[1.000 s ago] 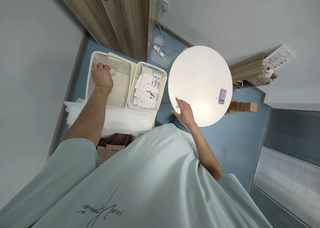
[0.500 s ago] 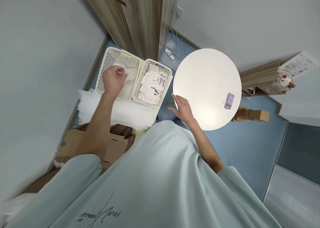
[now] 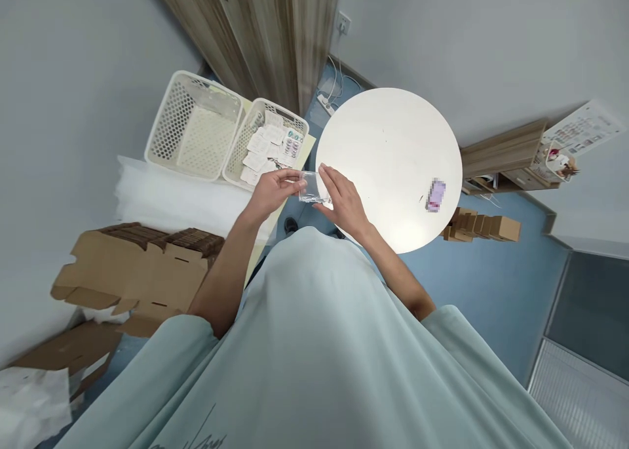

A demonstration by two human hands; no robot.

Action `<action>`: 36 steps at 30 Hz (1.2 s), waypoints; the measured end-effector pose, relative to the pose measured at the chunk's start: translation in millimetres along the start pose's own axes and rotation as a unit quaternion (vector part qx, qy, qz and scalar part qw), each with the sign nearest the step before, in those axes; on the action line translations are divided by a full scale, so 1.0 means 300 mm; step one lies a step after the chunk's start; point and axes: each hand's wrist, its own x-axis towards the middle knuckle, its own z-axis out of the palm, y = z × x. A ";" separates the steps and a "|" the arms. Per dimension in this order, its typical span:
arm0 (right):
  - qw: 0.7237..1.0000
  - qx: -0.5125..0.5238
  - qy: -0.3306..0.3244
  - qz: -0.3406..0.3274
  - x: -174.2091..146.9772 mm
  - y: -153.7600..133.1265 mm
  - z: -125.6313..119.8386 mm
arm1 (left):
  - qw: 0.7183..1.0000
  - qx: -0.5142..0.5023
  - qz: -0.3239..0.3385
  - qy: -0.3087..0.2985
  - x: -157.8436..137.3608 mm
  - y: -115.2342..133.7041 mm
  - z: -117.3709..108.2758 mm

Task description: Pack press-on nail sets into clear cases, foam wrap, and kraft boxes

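Observation:
A small clear plastic bag [image 3: 309, 189] is stretched between my two hands, just left of the round white table's edge. My left hand [image 3: 276, 192] pinches its left end between thumb and fingers. At the other end, my right hand [image 3: 343, 200] has its fingers above and thumb below, closed on the bag's right side. Left of my hands, a white perforated basket [image 3: 230, 153] holds several white paper cards and a card with coloured round pieces [image 3: 293, 143]. Beside it stands a second white basket [image 3: 153, 129], its bottom showing.
The round white table [image 3: 388, 134] carries a blurred purple item [image 3: 435, 195]. White foam sheeting [image 3: 167, 196] lies below the baskets, with flattened cardboard boxes [image 3: 142, 269] beneath. Small cardboard boxes [image 3: 504, 228] stand on the blue floor, and a power strip [image 3: 325, 104] lies near the wall.
My left hand has moved right from over the left basket, carrying the clear bag to my right hand. My right hand has closed on its other end. The view has shifted slightly.

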 end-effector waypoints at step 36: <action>0.729 0.607 0.066 0.308 -0.390 0.223 -0.033 | 0.980 0.057 -0.067 -0.181 -0.030 -0.035 0.447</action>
